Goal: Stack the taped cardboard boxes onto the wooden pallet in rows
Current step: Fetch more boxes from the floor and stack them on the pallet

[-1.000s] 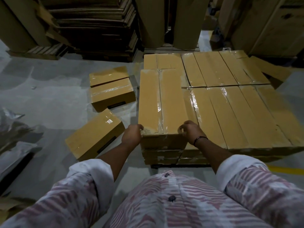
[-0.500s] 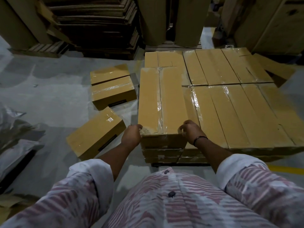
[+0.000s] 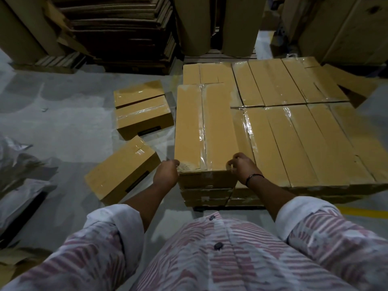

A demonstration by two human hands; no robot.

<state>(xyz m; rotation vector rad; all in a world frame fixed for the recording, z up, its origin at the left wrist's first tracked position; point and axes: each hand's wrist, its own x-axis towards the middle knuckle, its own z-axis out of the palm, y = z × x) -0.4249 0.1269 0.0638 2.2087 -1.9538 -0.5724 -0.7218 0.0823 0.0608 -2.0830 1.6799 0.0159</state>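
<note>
A long taped cardboard box [image 3: 204, 127] lies on top of the stack at its left front corner, one layer higher than its neighbours. My left hand [image 3: 167, 173] grips its near left corner and my right hand [image 3: 241, 166] grips its near right corner. To the right, rows of taped boxes [image 3: 294, 133] cover the stack in two bands. The wooden pallet [image 3: 210, 207] shows only as a dark strip under the front boxes. On the floor to the left lie two loose taped boxes: one [image 3: 121, 171] near my left arm, one [image 3: 143, 114] farther back.
Stacks of flat cardboard [image 3: 117, 28] and tall cardboard rolls [image 3: 218, 24] stand behind the pallet. Large cartons [image 3: 346, 28] fill the back right. Crumpled plastic wrap [image 3: 19, 171] lies at the left edge. A yellow floor line [image 3: 363, 211] runs at the right.
Both hands stay on the box's near corners. The view has shifted slightly; my right hand's fingers have curled up onto the box's top edge.
</note>
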